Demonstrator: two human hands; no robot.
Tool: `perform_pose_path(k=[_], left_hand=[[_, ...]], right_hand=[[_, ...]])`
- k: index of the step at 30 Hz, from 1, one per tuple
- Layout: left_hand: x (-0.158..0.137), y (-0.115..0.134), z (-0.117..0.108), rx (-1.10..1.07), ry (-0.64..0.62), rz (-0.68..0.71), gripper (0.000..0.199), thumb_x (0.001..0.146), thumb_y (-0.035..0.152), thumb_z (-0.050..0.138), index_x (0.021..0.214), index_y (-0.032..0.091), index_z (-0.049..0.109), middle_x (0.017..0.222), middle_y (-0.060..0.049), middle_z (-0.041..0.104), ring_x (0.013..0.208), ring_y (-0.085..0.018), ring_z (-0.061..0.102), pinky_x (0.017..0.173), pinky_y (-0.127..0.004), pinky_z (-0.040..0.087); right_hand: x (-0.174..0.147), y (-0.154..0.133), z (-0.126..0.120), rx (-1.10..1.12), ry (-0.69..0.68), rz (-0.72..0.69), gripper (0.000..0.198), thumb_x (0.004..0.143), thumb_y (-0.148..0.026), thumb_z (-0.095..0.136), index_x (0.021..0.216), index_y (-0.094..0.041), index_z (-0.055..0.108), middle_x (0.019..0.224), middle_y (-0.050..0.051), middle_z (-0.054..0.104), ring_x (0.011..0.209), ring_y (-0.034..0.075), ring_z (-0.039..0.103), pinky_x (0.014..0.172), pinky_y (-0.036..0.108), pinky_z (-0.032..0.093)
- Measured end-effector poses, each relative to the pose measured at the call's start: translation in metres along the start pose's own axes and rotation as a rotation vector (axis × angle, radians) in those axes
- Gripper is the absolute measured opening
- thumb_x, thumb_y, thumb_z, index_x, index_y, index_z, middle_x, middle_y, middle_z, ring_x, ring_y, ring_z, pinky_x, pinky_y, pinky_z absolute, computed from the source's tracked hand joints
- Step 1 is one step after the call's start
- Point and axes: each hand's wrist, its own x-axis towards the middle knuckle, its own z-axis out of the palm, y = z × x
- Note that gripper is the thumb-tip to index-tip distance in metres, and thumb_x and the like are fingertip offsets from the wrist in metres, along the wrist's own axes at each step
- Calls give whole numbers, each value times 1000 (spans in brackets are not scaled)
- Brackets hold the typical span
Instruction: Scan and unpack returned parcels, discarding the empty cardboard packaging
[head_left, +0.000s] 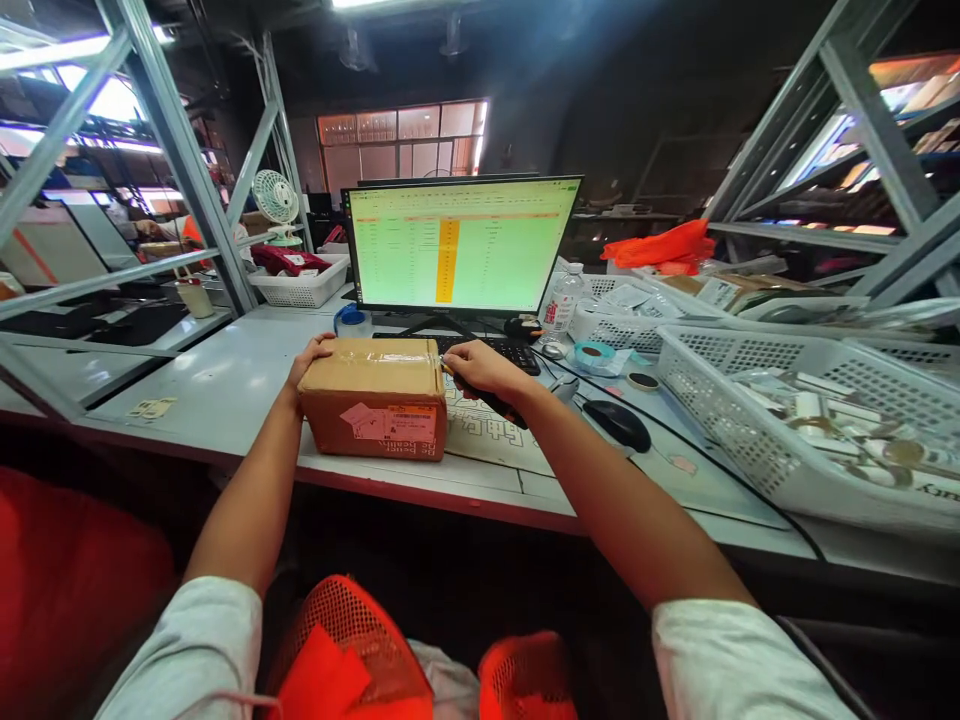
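A taped cardboard box [371, 400] sits at the front edge of the white desk, its printed label facing me. My left hand [309, 362] grips the box's left side, fingers curled over the top edge. In my right hand [484, 368] is a box cutter [495, 402] with a dark handle and a bit of yellow near its front. Its front end is at the right end of the clear tape strip on the box top. The blade itself is too small to make out, and my fingers hide part of the handle.
Behind the box stand a monitor [465, 245] and a keyboard [517, 352]. To the right lie a black mouse [616, 425], a cable, tape rolls [594, 354] and white baskets [780, 440] of small items. A plastic bottle [564, 300] stands beside the monitor.
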Motion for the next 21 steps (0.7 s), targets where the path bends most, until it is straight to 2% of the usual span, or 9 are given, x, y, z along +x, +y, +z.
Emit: perform_pose_path(k=[4,8,11,13,16,18,19,20,21], left_hand=[[1,1,3,11,-1,0,57,56,30,67,111,18,57,100,-4,62,87,-21,63,72,-28,50],[-1,3,6,45,60,-1,53,56,28,65,107,16,59,93,-4,62,80,-19,61,67,-27,49],[-7,3,6,58,134,21,51,58,27,65,108,16,59,89,-3,61,78,-19,61,66,-26,49],[-20,0,9,67,227,65,52,63,29,64,113,18,57,96,-4,61,87,-20,62,70,-26,50],[-65,-15,31,179,555,253,56,80,35,58,131,20,44,125,-10,55,116,-24,58,91,-31,52],[-114,-33,58,320,774,408,60,93,40,47,146,21,26,149,-15,39,136,-27,46,107,-38,47],[-142,-43,74,360,773,419,62,96,42,44,150,23,18,159,-15,26,141,-29,41,109,-41,47],[-169,-53,89,387,686,433,64,98,43,43,152,26,14,164,-14,16,144,-31,39,110,-46,47],[-193,-61,102,446,592,485,65,98,42,44,153,27,14,165,-14,13,147,-33,35,111,-49,46]], right_hand=[[-24,-3,5,2,-26,23,32,104,-22,48,72,-19,49,49,-3,52,36,9,49,35,19,37],[-50,-3,14,-4,-43,25,32,104,-24,46,74,-19,50,51,-3,53,36,9,50,35,19,38],[-57,1,11,-16,9,34,29,104,-24,48,76,-19,52,52,-4,53,37,9,51,35,19,39],[-57,9,3,-26,76,55,27,104,-24,48,78,-18,55,51,-4,53,37,10,52,36,18,39],[-53,28,-11,26,182,148,25,104,-23,47,82,-18,56,51,-5,52,36,10,51,36,18,39],[-49,43,-16,84,219,215,25,105,-22,46,82,-18,55,49,-5,51,35,10,50,36,18,39],[-48,50,-18,100,227,239,26,105,-21,45,81,-18,55,49,-5,51,35,10,50,36,18,39],[-45,56,-18,103,228,253,26,105,-20,44,81,-17,55,48,-5,51,35,10,50,36,19,39],[-43,61,-17,99,225,259,27,104,-19,43,80,-17,54,48,-5,51,35,11,50,36,19,39]])
